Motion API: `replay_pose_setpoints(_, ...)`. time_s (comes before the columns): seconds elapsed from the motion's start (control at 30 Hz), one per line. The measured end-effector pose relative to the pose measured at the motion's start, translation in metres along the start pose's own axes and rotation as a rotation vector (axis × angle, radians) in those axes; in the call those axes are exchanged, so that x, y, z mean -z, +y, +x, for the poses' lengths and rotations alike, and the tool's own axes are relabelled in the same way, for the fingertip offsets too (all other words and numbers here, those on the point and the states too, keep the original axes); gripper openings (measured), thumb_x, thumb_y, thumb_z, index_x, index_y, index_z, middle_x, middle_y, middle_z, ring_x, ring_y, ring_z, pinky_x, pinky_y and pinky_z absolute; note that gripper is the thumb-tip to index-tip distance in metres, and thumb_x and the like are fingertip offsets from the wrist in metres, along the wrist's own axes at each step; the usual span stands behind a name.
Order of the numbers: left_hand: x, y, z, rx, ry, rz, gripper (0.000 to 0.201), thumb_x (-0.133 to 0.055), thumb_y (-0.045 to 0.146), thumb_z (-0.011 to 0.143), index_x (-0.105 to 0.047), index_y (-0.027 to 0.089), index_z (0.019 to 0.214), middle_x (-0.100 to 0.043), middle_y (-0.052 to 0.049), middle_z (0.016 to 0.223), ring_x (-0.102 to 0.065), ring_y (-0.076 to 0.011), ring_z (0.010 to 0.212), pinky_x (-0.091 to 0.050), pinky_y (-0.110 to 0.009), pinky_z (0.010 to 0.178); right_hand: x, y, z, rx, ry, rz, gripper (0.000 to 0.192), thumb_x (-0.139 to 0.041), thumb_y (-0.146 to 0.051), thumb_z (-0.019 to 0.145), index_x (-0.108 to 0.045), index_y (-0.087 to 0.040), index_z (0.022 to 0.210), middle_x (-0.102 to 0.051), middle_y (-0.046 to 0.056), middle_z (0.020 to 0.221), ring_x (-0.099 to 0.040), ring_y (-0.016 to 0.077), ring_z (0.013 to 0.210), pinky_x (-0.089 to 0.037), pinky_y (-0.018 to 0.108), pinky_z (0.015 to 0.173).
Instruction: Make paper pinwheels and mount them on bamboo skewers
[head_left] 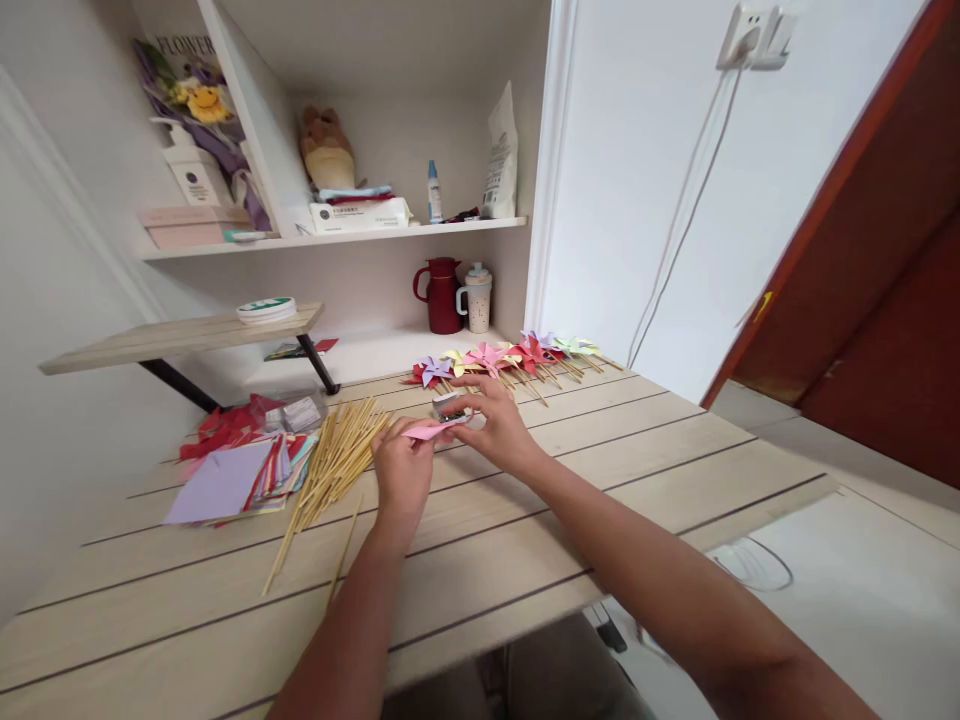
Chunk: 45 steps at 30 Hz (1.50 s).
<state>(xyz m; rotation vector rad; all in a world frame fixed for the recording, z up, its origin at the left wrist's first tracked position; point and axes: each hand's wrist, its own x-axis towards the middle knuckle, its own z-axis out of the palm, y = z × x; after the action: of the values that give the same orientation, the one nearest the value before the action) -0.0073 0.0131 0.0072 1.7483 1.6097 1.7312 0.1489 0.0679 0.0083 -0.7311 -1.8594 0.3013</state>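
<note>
Wooden plank table [600,470], nearest cam; on it L hand [401,470] pinching pink paper piece [429,430], fingers closed on its edge; R hand [491,420] reaching, fingers narrow, touching small box [448,405] just behind paper, prob. for pins; thin bamboo sticks [334,465] lying left of paper; folded paper pinwheels [510,358] lining table's far edge.

pink paper [426,431] | flat, held above table | small box [448,406] just behind

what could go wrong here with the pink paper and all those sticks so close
The left hand holds the pink paper right beside the loose bamboo sticks; a forearm sweep might roll some off the table. The right hand at the small box could nudge it into the finished pinwheels.
</note>
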Motion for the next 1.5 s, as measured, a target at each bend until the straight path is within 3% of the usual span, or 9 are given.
replay_pose_setpoints(0.2, 0.000, -0.006, 0.000, -0.129, -0.020, 0.169, 0.025, -0.061, 0.004, 0.079, -0.077, 0.024, 0.079, -0.077, -0.004, 0.086, -0.069, -0.0242, 0.087, -0.047, -0.040, 0.089, -0.004, 0.002, -0.001, 0.070, -0.015, -0.071, 0.011, -0.082, -0.016, 0.074, -0.077, -0.026, 0.076, -0.072, 0.006, 0.122, -0.059, 0.0297, 0.117, -0.039, 0.050, 0.104)
replay_pose_setpoints(0.43, -0.003, -0.009, -0.002, -0.173, 0.026, 0.205, 0.010, -0.070, 0.017, 0.081, -0.075, 0.024, 0.076, -0.075, -0.005, 0.081, -0.068, -0.0256, 0.084, -0.043, -0.043, 0.091, -0.006, 0.002, -0.001, -0.020, -0.035, 0.081, 0.014, -0.076, -0.010, 0.074, -0.073, -0.023, 0.069, -0.078, 0.005, 0.097, -0.064, 0.0259, 0.104, -0.043, 0.045, 0.097)
replay_pose_setpoints(0.53, -0.003, -0.009, -0.002, -0.136, 0.096, 0.155, 0.004, -0.074, 0.024, 0.080, -0.075, 0.023, 0.084, -0.073, -0.005, 0.085, -0.066, -0.0259, 0.088, -0.042, -0.043, 0.093, -0.006, -0.002, -0.001, -0.238, -0.031, 0.262, 0.009, -0.077, -0.017, 0.070, -0.071, -0.021, 0.066, -0.076, 0.005, 0.084, -0.065, 0.0242, 0.090, -0.046, 0.039, 0.085)
replay_pose_setpoints(0.63, -0.001, -0.010, -0.001, -0.036, 0.228, -0.020, 0.040, -0.076, 0.034, 0.080, -0.069, 0.025, 0.118, -0.069, -0.007, 0.104, -0.062, -0.0251, 0.100, -0.043, -0.042, 0.097, -0.006, -0.007, 0.001, -0.578, -0.006, 0.550, 0.014, -0.080, -0.029, 0.066, -0.070, -0.019, 0.067, -0.069, 0.002, 0.065, -0.061, 0.0197, 0.068, -0.044, 0.034, 0.069)
replay_pose_setpoints(0.73, -0.001, -0.011, 0.001, 0.150, 0.300, -0.287, 0.062, -0.078, 0.046, 0.078, -0.059, 0.024, 0.133, -0.065, -0.010, 0.118, -0.060, -0.0233, 0.108, -0.044, -0.039, 0.099, -0.004, -0.011, 0.004, -0.719, 0.081, 0.746, 0.023, -0.083, -0.033, 0.060, -0.068, -0.017, 0.065, -0.065, 0.000, 0.059, -0.055, 0.0159, 0.060, -0.040, 0.032, 0.066)
replay_pose_setpoints(0.83, -0.003, -0.009, 0.000, 0.320, 0.153, -0.563, 0.053, -0.079, 0.052, 0.076, -0.070, 0.019, 0.117, -0.069, -0.010, 0.114, -0.062, -0.0228, 0.108, -0.046, -0.035, 0.096, -0.001, -0.016, 0.006, -0.745, 0.143, 0.838, 0.026, -0.085, -0.032, 0.055, -0.065, -0.017, 0.060, -0.065, 0.000, 0.060, -0.054, 0.0141, 0.060, -0.039, 0.030, 0.066)
replay_pose_setpoints(0.93, -0.007, -0.003, -0.004, 0.383, 0.018, -0.744, 0.043, -0.083, 0.051, 0.072, -0.076, 0.017, 0.096, -0.074, -0.008, 0.101, -0.065, -0.0212, 0.100, -0.047, -0.031, 0.092, -0.001, -0.020, 0.006, -0.771, 0.129, 0.909, 0.028, -0.086, -0.031, 0.053, -0.062, -0.017, 0.056, -0.062, -0.001, 0.057, -0.051, 0.0128, 0.057, -0.038, 0.029, 0.063)
replay_pose_setpoints(1.2, -0.010, 0.006, -0.010, 0.448, -0.074, -0.797, 0.037, -0.089, 0.036, 0.066, -0.077, 0.015, 0.094, -0.077, -0.006, 0.095, -0.067, -0.0161, 0.087, -0.049, -0.030, 0.086, -0.007, -0.025, 0.000, -0.799, 0.069, 0.954, 0.027, -0.088, -0.031, 0.052, -0.067, -0.016, 0.061, -0.063, -0.001, 0.057, -0.053, 0.0136, 0.057, -0.040, 0.030, 0.063)
replay_pose_setpoints(1.5, -0.011, 0.003, -0.009, 0.449, -0.035, -0.791, 0.031, -0.089, 0.034, 0.066, -0.079, 0.015, 0.088, -0.078, -0.007, 0.089, -0.069, -0.0166, 0.080, -0.052, -0.028, 0.081, -0.014, -0.026, -0.004, -0.814, 0.046, 0.956, 0.029, -0.089, -0.030, 0.051, -0.066, -0.015, 0.062, -0.063, -0.001, 0.058, -0.053, 0.0130, 0.058, -0.039, 0.029, 0.063)
